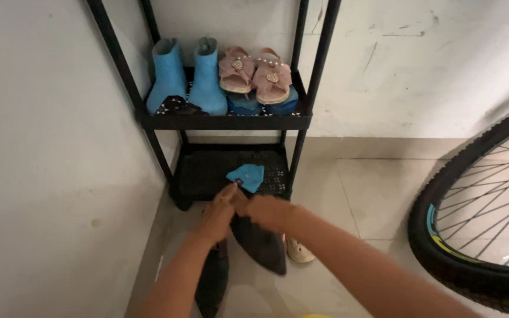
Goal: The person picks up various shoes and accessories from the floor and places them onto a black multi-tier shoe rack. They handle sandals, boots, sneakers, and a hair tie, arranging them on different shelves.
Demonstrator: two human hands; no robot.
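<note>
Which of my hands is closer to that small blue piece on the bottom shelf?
Left, narrowly. The left hand has its fingertips just below the small blue piece, at its lower left corner. The right hand sits below it, slightly to the right. Motion blur hides any contact.

Bottom shelf (207, 171) open except blue shoe (246, 176); upper shelf (225, 122) crowded.

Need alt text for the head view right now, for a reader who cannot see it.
Two bare hands, left hand and right hand, meet over a small bright blue shoe at the bottom shelf of a black metal shoe rack. Blue rubber boots and pink bow sandals sit above; black pointed shoes lie on the floor.
</note>
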